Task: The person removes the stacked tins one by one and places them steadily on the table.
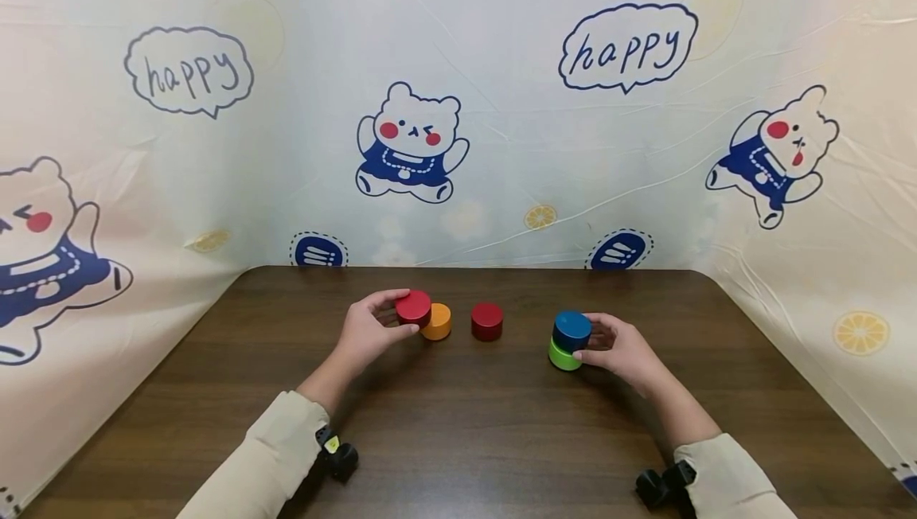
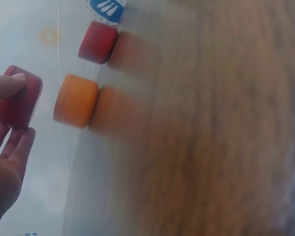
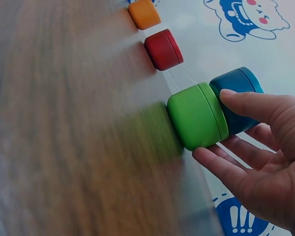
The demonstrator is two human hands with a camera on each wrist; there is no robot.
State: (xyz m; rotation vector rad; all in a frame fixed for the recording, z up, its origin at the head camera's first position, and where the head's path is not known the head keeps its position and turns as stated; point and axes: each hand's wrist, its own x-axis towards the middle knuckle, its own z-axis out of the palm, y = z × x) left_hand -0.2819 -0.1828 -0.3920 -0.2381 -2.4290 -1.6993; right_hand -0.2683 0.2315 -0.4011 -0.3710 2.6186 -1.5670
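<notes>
My left hand (image 1: 364,336) grips a small round red tin (image 1: 413,308) by its sides. In the left wrist view this red tin (image 2: 20,101) is raised off the table, thumb on one side and fingers on the other. An orange tin (image 1: 438,323) stands on the table just right of it, partly overlapped in the head view. My right hand (image 1: 623,353) pinches a blue tin (image 1: 572,329), which sits on top of a light green tin (image 1: 563,357). In the right wrist view a fingertip touches the green tin (image 3: 196,118) near its lower side.
A second red tin (image 1: 487,321) stands on the brown wooden table (image 1: 458,423) between the two hands. Behind the table hangs a pale cloth (image 1: 501,145) printed with bears. Dark wrist cameras sit at both cuffs.
</notes>
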